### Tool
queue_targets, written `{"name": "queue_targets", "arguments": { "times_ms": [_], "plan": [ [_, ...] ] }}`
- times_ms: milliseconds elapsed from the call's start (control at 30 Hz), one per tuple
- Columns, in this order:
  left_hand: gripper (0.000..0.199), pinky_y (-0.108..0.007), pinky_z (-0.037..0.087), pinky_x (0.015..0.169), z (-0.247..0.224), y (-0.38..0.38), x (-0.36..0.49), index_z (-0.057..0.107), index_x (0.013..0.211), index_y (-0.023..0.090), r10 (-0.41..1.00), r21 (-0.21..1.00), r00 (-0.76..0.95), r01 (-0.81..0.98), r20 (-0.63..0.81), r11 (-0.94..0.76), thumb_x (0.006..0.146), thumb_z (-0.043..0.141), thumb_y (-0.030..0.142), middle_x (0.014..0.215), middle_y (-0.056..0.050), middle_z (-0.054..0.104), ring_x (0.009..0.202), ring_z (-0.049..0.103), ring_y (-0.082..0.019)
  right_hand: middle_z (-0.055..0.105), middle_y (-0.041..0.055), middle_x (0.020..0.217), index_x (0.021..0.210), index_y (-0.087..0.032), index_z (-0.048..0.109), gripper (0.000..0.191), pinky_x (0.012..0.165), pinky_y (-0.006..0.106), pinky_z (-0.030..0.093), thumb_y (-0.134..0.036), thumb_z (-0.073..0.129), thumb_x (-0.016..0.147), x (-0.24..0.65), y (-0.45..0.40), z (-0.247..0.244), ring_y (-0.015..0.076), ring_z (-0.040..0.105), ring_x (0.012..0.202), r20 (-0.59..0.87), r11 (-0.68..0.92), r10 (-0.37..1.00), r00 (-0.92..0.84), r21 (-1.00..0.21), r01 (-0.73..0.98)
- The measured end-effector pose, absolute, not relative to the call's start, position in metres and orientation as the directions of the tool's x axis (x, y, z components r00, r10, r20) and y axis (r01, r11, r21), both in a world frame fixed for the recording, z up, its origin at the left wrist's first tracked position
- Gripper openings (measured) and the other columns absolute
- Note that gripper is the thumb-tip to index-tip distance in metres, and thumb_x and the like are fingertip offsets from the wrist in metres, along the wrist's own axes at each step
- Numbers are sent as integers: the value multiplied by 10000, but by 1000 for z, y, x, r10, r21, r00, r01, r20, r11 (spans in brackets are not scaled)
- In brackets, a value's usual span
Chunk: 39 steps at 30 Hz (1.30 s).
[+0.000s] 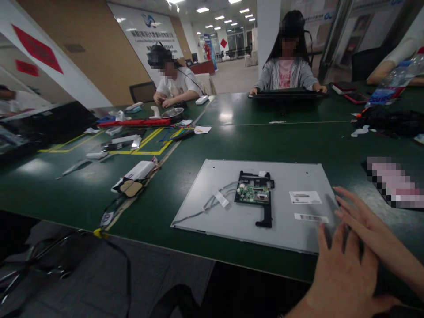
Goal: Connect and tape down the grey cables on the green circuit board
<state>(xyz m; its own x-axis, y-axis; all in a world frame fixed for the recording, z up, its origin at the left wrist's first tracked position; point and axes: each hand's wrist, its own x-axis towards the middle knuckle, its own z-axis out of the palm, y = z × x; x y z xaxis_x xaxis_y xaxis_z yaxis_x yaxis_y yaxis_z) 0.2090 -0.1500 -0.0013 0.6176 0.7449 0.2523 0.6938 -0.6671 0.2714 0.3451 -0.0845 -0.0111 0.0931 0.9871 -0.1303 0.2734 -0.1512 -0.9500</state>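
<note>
A silver display panel [238, 234] lies face down on the green table, its metal back showing. Fixed to that back are a black plastic bracket [267, 216] and a green circuit board [250, 193]. A grey cable [190, 215] runs from the board to the panel's left corner under a strip of tape. My left hand [344, 265] is at the panel's near right corner, back upward and fingers spread. Just beyond it, my right hand [364, 218] reaches in from the right with fingers stretched along the panel's right edge. Neither hand grips anything; whether the fingertips press the panel is unclear.
A power strip [135, 176] with a cable stands left on the table [159, 207]. Farther left lie tools and scraps by yellow tape. A blurred pink-and-black flat object [397, 183] lies at right. Across the table, one person [288, 66] holds a dark panel [286, 95]; another [175, 79] sits left.
</note>
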Motion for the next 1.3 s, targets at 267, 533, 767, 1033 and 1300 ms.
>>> {"name": "queue_targets", "arguments": {
  "times_ms": [267,533,767,1033,1300],
  "plan": [
    [557,-589,345,1083,-2,-148,194,289,1496,209,817,284,530,767,225,-576,979,394,388,1508,-144,364,1398,310,-308,337,105,1539,1417,-306,349,712,1132,505,259,-435,631,776,320,-80,-7,298,310,1411,-163,-161,987,-5,-977,143],
    [535,-609,343,1091,-5,-147,181,342,1464,185,874,308,440,819,205,-484,972,394,388,1497,-134,383,1364,368,-313,297,90,1552,1417,-314,332,654,1145,477,251,-434,578,822,315,-80,-16,275,275,1430,-136,-117,987,-89,-974,194],
    [527,-564,360,1101,-14,-142,177,399,1427,178,888,353,406,816,216,-458,937,461,362,1458,-113,446,1344,399,-311,288,74,1548,1422,-349,316,618,1151,497,247,-428,563,861,315,-80,-27,273,287,1426,-52,-24,988,-143,-981,191],
    [479,-525,326,1144,-13,-130,161,484,1344,169,930,423,320,828,181,-367,888,510,314,1379,-62,545,1322,436,-268,300,35,1549,1424,-350,369,534,1150,481,288,-335,513,910,310,-62,-49,247,276,1432,113,207,942,-317,-938,279],
    [463,-528,285,1160,-10,-123,137,476,1348,158,946,391,268,863,184,-321,894,477,248,1404,-70,530,1353,411,-253,461,58,1472,1357,-285,509,434,1153,542,266,-397,475,939,295,-46,-30,265,326,1409,127,413,853,-506,-757,506]
  ]
}}
